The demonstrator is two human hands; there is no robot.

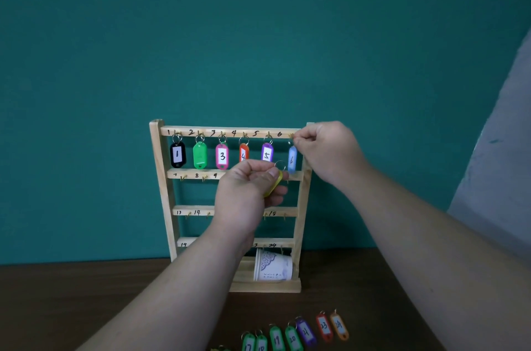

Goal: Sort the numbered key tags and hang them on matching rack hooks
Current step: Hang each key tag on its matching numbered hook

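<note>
Top row of the wooden rack (161,178) nearly full: tags one to five hang, and the right hand (327,149) pinches the ring of the blue tag six (292,159) at its hook. The left hand (244,192) pinches a yellow tag (273,184), fingers pressed together. Lower rows bare; more tags (293,337) wait on the tabletop (86,293).

On the pale wood rack (161,178), tags run black (178,154), green (200,155), pink (222,156), orange (243,153), purple (267,152), blue (292,159); wall (258,34) teal.
</note>
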